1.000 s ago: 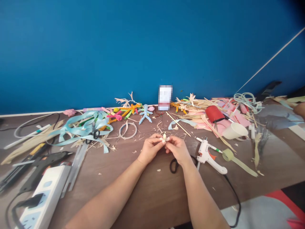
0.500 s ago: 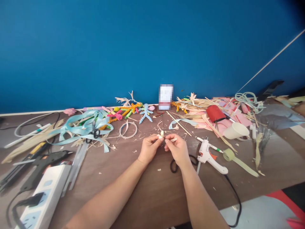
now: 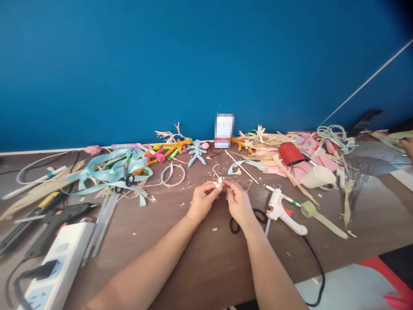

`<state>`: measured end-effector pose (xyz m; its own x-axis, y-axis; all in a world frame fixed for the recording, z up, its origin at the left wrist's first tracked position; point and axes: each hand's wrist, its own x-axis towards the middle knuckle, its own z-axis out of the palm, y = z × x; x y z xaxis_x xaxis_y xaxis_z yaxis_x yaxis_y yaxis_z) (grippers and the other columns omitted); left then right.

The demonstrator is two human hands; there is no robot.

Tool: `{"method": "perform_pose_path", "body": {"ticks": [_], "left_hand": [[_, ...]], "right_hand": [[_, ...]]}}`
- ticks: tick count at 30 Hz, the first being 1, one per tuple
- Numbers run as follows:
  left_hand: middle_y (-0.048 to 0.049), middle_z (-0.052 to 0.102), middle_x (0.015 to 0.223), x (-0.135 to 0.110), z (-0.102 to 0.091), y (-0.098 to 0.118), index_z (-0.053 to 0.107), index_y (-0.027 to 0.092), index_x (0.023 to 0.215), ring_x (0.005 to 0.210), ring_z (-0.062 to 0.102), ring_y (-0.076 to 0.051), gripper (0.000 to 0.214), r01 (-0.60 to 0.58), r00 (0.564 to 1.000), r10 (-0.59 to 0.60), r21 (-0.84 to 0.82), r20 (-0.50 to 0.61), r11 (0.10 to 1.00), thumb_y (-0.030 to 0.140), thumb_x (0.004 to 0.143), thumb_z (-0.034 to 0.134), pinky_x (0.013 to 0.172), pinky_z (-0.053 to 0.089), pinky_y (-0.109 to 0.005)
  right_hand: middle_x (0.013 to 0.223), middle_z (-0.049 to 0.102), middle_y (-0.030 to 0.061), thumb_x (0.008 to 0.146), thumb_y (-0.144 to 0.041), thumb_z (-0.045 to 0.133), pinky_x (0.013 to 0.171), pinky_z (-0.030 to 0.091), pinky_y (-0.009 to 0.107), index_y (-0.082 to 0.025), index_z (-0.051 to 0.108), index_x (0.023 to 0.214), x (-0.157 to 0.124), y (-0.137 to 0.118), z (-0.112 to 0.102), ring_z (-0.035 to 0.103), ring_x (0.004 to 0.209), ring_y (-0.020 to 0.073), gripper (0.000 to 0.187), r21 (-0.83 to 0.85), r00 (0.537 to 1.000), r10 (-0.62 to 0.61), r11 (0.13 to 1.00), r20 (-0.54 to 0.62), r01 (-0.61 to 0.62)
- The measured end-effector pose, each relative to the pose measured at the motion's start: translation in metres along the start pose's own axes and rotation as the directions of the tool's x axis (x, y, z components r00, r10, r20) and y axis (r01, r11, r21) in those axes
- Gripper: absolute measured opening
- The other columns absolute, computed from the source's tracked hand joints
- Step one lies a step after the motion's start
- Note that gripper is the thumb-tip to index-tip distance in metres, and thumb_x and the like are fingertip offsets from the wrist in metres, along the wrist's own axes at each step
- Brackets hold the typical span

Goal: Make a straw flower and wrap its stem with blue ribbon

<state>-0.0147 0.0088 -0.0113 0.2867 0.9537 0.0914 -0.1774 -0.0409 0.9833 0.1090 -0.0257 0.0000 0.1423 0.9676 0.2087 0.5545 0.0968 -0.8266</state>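
Observation:
A small cream flower-like piece (image 3: 220,182) of folded petals stands up between my fingertips above the table. My left hand (image 3: 204,200) pinches its lower part with thumb and forefinger. From the other side my right hand (image 3: 238,200) comes up against the piece, thumb and fingers drawn together at its right edge. The fingers partly hide what lies between them. Below and right of my right hand, black-handled scissors (image 3: 234,225) lie partly covered by the wrist. A white glue gun (image 3: 280,211) rests a little farther right.
A pale green ribbon roll (image 3: 309,209), white cup (image 3: 319,177) and red spool (image 3: 291,153) sit right. Left are blue ribbon (image 3: 93,165), a black glue gun (image 3: 61,219) and a power strip (image 3: 69,245). Scraps litter the middle. Another person's hand (image 3: 408,146) shows at far right.
My right hand has moved slightly left and up against the cream piece. The pale petal-like strip that showed in its fingers is no longer separately visible. My left hand stays put.

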Motion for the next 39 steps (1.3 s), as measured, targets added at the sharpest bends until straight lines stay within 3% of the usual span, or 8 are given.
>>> {"method": "perform_pose_path", "body": {"ticks": [7, 13, 19, 23, 26, 31, 34, 39], "left_hand": [[-0.0065, 0.058, 0.088, -0.002, 0.002, 0.003, 0.067, 0.015, 0.071, 0.074, 0.053, -0.014, 0.015, -0.01, 0.999, 0.012, -0.053, 0.045, 0.999, 0.029, 0.068, 0.062, 0.052, 0.046, -0.02], [-0.0061, 0.06, 0.085, -0.003, 0.005, 0.004, 0.067, 0.013, 0.069, 0.066, 0.053, -0.012, 0.019, 0.087, 0.993, -0.081, -0.068, 0.085, 0.994, 0.032, 0.066, 0.064, 0.052, 0.046, -0.021], [-0.0034, 0.06, 0.071, -0.004, 0.005, 0.005, 0.066, 0.013, 0.071, 0.061, 0.053, -0.011, 0.021, 0.126, 0.989, -0.119, -0.073, 0.091, 0.989, 0.033, 0.066, 0.064, 0.055, 0.047, -0.022], [-0.002, 0.06, 0.066, -0.003, 0.005, 0.005, 0.065, 0.012, 0.07, 0.058, 0.052, -0.01, 0.02, 0.135, 0.989, -0.127, -0.112, 0.075, 0.985, 0.032, 0.066, 0.064, 0.058, 0.047, -0.023], [-0.0015, 0.061, 0.068, -0.002, 0.005, 0.005, 0.063, 0.013, 0.068, 0.057, 0.052, -0.01, 0.018, 0.097, 0.995, -0.098, -0.142, 0.002, 0.985, 0.03, 0.065, 0.064, 0.059, 0.046, -0.023], [0.0, 0.058, 0.065, -0.001, 0.002, 0.005, 0.062, 0.014, 0.068, 0.06, 0.051, -0.01, 0.015, 0.026, 0.999, -0.031, -0.115, -0.042, 0.993, 0.029, 0.069, 0.061, 0.062, 0.044, -0.023], [-0.0002, 0.056, 0.063, -0.001, 0.002, 0.005, 0.062, 0.014, 0.068, 0.06, 0.051, -0.01, 0.017, 0.007, 1.0, -0.009, -0.072, -0.024, 0.997, 0.03, 0.07, 0.06, 0.06, 0.042, -0.023], [-0.0006, 0.055, 0.06, -0.002, 0.002, 0.003, 0.062, 0.013, 0.067, 0.058, 0.05, -0.01, 0.018, 0.012, 1.0, -0.013, -0.043, -0.016, 0.999, 0.031, 0.07, 0.06, 0.059, 0.042, -0.022]], "right_hand": [[0.093, 0.051, 0.0103, 0.077, -0.01, 0.036, 0.075, 0.046, 0.036, -0.017, 0.051, 0.116, -0.002, -0.004, -0.002, 0.054, 0.082, 0.0206, 0.042, -0.306, 0.991, -0.085, 0.951, -0.102, 0.05], [0.099, 0.042, 0.0104, 0.072, -0.003, 0.035, 0.076, 0.047, 0.035, -0.018, 0.029, 0.131, -0.003, -0.007, -0.002, 0.052, 0.084, 0.0192, 0.062, -0.268, 0.993, -0.107, 0.959, -0.046, 0.091], [0.099, 0.041, 0.0103, 0.073, -0.005, 0.036, 0.077, 0.047, 0.038, -0.021, 0.027, 0.133, -0.006, -0.01, 0.0, 0.052, 0.083, 0.0199, 0.062, -0.225, 0.993, -0.115, 0.968, 0.014, 0.115], [0.099, 0.041, 0.0091, 0.072, -0.005, 0.037, 0.078, 0.046, 0.035, -0.022, 0.03, 0.131, -0.005, -0.004, 0.003, 0.052, 0.083, 0.0175, 0.062, -0.082, 0.995, -0.103, 0.991, -0.004, 0.103], [0.1, 0.043, 0.0077, 0.068, -0.007, 0.04, 0.071, 0.048, 0.031, -0.022, 0.028, 0.13, -0.002, 0.0, 0.005, 0.054, 0.077, 0.0144, 0.065, 0.209, 0.996, 0.038, 0.978, -0.085, -0.02], [0.079, 0.053, 0.0011, 0.068, -0.023, 0.052, 0.05, 0.044, 0.022, -0.018, 0.051, 0.1, 0.003, -0.006, 0.005, 0.052, 0.057, 0.0096, 0.032, 0.672, 0.952, 0.305, 0.701, 0.02, -0.239], [0.063, 0.055, -0.002, 0.068, -0.032, 0.058, 0.044, 0.039, 0.02, -0.016, 0.056, 0.078, 0.004, -0.013, 0.005, 0.048, 0.048, 0.0074, 0.018, 0.703, 0.941, 0.333, 0.655, 0.062, -0.278], [0.054, 0.053, -0.0039, 0.068, -0.034, 0.06, 0.039, 0.035, 0.017, -0.017, 0.056, 0.07, 0.002, -0.013, 0.008, 0.046, 0.044, 0.0071, 0.017, 0.592, 0.936, 0.35, 0.759, -0.022, -0.27]]}}
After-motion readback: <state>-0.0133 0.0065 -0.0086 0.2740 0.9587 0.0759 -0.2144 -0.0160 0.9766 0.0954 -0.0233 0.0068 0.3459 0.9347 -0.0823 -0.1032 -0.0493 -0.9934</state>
